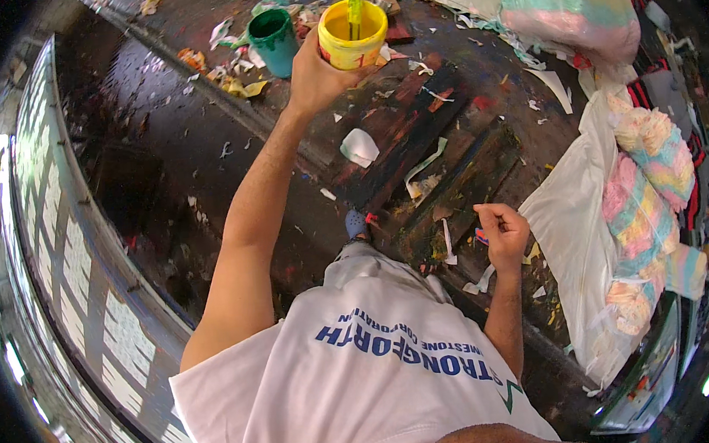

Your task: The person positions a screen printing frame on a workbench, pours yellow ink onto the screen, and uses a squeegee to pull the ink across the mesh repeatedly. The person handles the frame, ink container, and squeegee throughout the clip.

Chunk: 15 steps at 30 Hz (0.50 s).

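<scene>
My left hand (324, 72), reaching far forward, is wrapped around a yellow plastic tub (355, 53). Yellow paint coats the tub's inside, and a paint-smeared stick or brush handle (354, 9) stands upright in it. Just left of that hand is a teal container (275, 54) with green paint around its rim. My right hand (506, 236) hangs lower on the right, fingers curled closed; whether anything is in them is hidden. A small blue-and-red scrap (480, 236) shows beside its fingertips.
Dark, paint-stained wooden boards (440, 140) lie ahead, strewn with scraps and a crumpled white piece (359, 148). To the right are a white sheet (568, 188) and pastel yarn bundles (640, 199); a large plastic bag (566, 5) sits far right. A window grille (64, 236) runs along the left.
</scene>
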Motion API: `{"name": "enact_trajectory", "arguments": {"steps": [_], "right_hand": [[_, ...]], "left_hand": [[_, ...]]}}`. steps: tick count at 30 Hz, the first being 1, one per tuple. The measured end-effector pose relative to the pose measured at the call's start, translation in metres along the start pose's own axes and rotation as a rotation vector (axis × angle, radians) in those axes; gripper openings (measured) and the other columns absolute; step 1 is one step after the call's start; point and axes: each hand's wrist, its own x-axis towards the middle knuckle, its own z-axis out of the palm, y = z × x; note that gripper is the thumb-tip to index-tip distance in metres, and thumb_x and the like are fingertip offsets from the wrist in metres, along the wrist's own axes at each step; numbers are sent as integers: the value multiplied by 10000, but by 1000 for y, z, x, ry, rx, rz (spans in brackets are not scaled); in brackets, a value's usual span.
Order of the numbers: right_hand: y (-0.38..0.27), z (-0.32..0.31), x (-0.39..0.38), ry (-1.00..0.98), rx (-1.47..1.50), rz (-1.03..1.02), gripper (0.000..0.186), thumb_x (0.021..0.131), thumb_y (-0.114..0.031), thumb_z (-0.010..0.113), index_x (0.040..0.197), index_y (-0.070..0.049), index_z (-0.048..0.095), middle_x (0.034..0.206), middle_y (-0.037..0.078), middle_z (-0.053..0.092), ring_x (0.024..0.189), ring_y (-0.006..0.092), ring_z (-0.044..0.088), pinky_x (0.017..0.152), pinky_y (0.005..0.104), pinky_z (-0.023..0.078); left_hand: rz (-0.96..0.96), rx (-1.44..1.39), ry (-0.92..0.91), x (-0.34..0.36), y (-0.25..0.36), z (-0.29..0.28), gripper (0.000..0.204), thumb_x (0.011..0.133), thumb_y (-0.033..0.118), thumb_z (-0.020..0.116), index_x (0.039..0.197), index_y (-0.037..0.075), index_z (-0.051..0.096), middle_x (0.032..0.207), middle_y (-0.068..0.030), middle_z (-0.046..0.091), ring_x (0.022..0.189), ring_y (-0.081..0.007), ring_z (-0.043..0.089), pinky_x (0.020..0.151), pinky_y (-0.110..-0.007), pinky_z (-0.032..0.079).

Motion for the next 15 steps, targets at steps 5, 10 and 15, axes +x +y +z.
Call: {"name": "enact_trajectory", "arguments": {"steps": [5,10,15], "right_hand": [[3,-19,-8,-87,-7,-143,197,1028,-166,744,1056,19,806,785,-14,686,666,41,508,592,254,393],[14,-46,-38,-261,75,-182,201,1028,-167,744,1057,23,803,829,-9,716,699,40,531,616,244,411],[33,-71,-87,-538,102,-238,207,1027,-175,747,1026,23,808,784,-14,712,681,41,545,612,246,414]], "left_hand": [[62,41,143,-53,75,-26,894,657,267,1018,1394,0,588,1257,-107,741,1129,-202,720,1016,-364,559],[-15,113,376,-178,147,-35,825,671,271,1022,1332,6,604,1190,-107,756,1053,-199,741,953,-364,586],[-297,215,650,-351,232,-21,840,672,261,1015,1352,14,589,1249,-95,733,1117,-202,719,1004,-366,563]]}}
